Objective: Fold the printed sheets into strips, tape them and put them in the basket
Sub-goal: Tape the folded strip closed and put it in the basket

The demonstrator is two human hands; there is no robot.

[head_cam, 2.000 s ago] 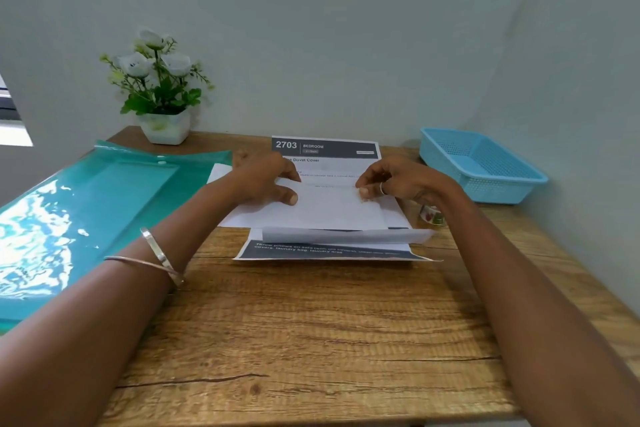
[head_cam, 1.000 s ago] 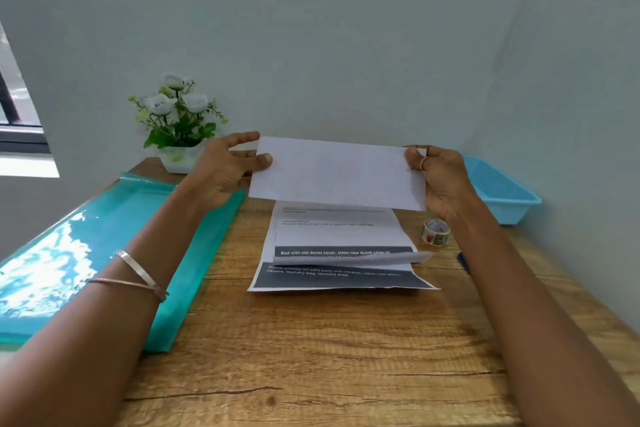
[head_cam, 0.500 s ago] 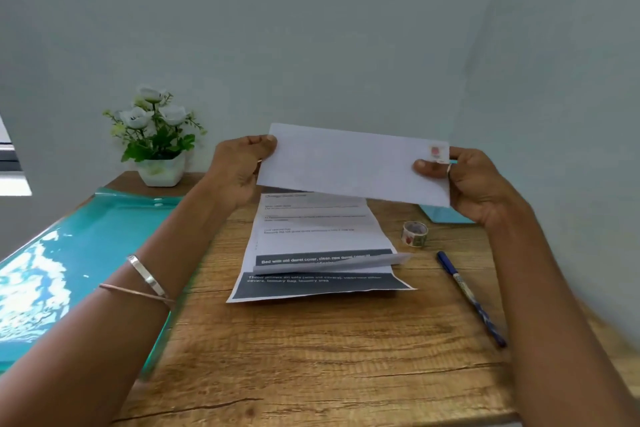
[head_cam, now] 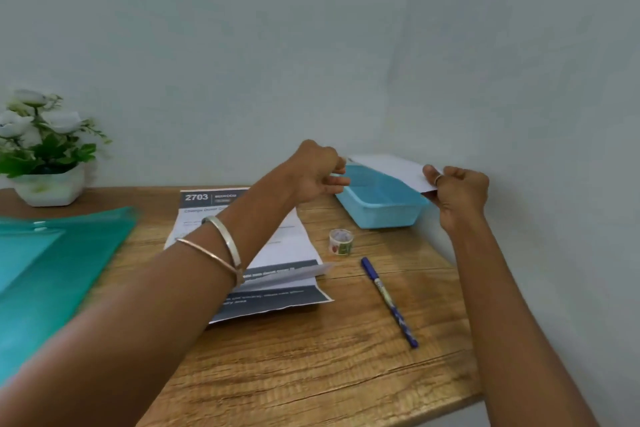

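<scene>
I hold a folded white strip just above the light blue basket at the table's back right corner. My left hand pinches the strip's left end with curled fingers. My right hand pinches its right end between thumb and fingers. The strip hangs tilted over the basket's far rim. A printed sheet headed 2703 lies flat on the wooden table, partly under my left forearm. A smaller folded piece lies across its dark lower band.
A small roll of patterned tape stands in front of the basket. A blue pen lies to the right of the sheet. A green plastic folder covers the table's left side. A white flower pot stands at the back left.
Both hands lifted the folded strip off the printed sheet and carried it right, from in front of me to above the basket.
</scene>
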